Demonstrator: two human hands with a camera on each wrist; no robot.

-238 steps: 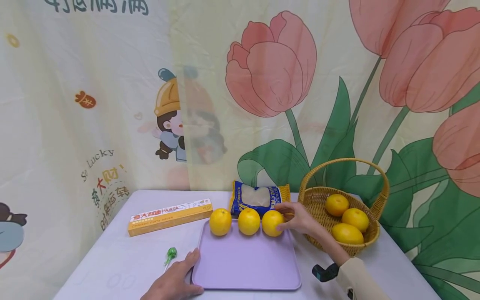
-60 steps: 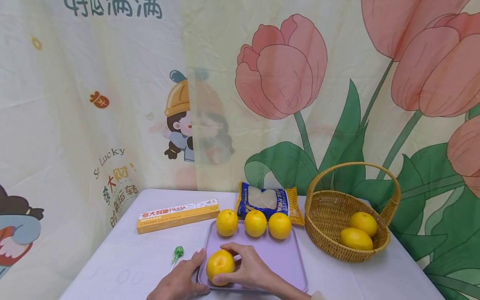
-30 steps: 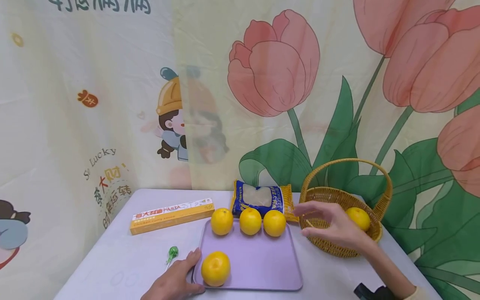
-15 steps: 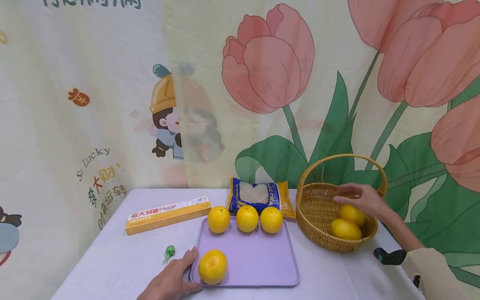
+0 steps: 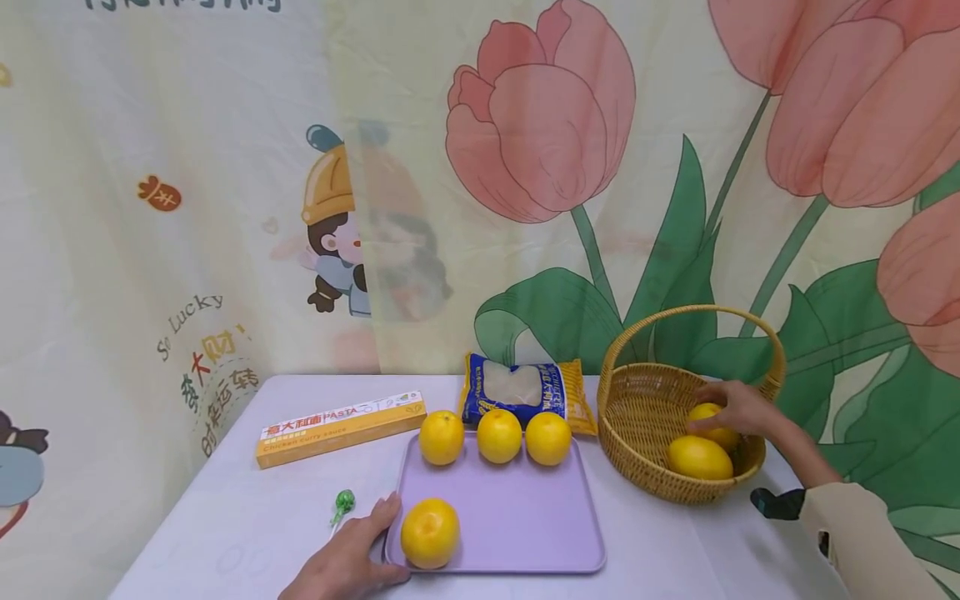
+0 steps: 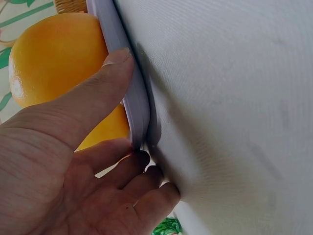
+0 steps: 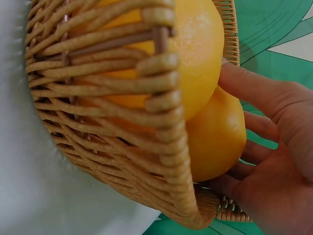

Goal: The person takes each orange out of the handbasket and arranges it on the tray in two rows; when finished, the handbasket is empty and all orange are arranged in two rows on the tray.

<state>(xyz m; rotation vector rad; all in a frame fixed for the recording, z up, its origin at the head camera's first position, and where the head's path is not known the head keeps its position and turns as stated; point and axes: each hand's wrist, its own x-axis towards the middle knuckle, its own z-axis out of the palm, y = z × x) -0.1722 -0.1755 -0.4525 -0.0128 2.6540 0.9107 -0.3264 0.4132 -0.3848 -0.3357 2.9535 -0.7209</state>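
My left hand (image 5: pixel 348 546) holds the front-left corner of the purple tray (image 5: pixel 525 533); in the left wrist view its thumb lies along the tray rim (image 6: pixel 134 93). One orange (image 5: pixel 430 533) sits inside that corner, and three more line the tray's back edge, the middle one (image 5: pixel 498 436) among them. Inside the wicker basket (image 5: pixel 637 433) my right hand (image 5: pixel 742 410) has its thumb and fingers round the rear orange (image 7: pixel 220 137). A longish yellow-orange fruit (image 5: pixel 700 457) lies in front of it. Part of the gripped orange is hidden by the hand.
A yellow and white pasta box (image 5: pixel 341 429) lies left of the tray. Behind the tray is a blue and yellow pasta bag (image 5: pixel 521 392). A green-wrapped lollipop (image 5: pixel 343 502) is near my left hand. The basket's tall handle (image 5: pixel 693 310) arches over its opening.
An orange from the basket has come onto the tray's front-left corner, released by my right hand. That hand has since gone back right, into the basket, onto another orange. My left hand stays put.
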